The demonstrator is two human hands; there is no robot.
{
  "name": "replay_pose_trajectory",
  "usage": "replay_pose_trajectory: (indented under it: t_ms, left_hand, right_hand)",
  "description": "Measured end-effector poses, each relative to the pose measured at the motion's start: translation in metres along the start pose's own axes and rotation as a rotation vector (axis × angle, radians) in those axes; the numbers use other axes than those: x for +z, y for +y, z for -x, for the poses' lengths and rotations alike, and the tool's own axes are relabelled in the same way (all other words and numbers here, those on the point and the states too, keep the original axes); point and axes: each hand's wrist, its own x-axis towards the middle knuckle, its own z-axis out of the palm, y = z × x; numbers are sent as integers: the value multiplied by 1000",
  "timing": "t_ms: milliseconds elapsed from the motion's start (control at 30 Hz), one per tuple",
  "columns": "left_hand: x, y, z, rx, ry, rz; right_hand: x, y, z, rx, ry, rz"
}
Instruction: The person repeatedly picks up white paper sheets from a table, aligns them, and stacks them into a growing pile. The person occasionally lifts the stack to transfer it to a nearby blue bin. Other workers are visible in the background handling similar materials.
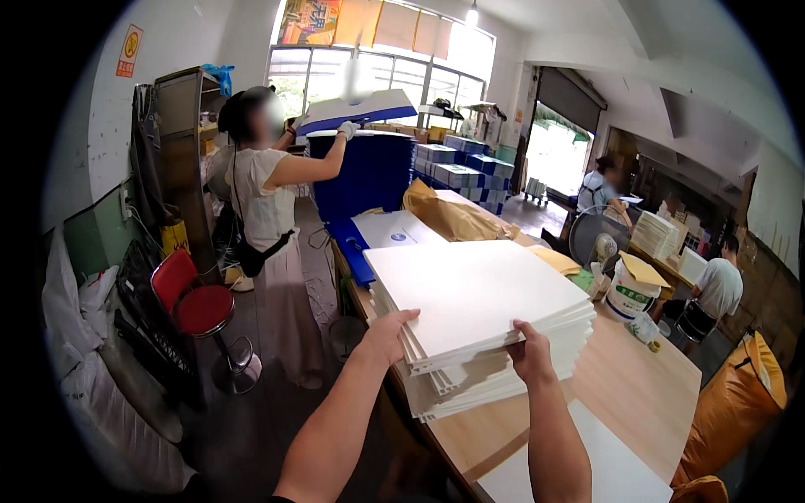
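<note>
Gripping a thick stack of white boards point(478, 306), both hands' fingers point(408, 317) curl closed.

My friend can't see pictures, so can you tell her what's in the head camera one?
A person's left hand and right hand grip the near edge of a thick stack of white boards on a wooden table. Across the workshop, a co-worker lifts a blue and white sheet onto a tall blue stack, beside a red stool.
</note>
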Motion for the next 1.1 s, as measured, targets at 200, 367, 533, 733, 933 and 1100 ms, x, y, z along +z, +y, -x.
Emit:
replay_pose_trajectory:
  t_ms: [200,367,533,733,933,1100]
  left_hand:
    - [14,8,1,54,54,-33]
    - [-6,7,-19,61,54,45]
    - [6,-3,-14,119,104,51]
    - [-4,-4,5,244,-178,90]
    - [-77,-97,88,866,381,-388]
    - [-68,-231,123,467,41,-682]
  right_hand:
    - [7,4,23,-19,-157,-238]
    - [-23,27,197,-292,-147,279]
    - [-198,39,421,-282,545,795]
    - [-301,10,569,-476,1465,1350]
    - [-324,64,538,-405,1259,2]
    - [-354,102,512,-521,1559,520]
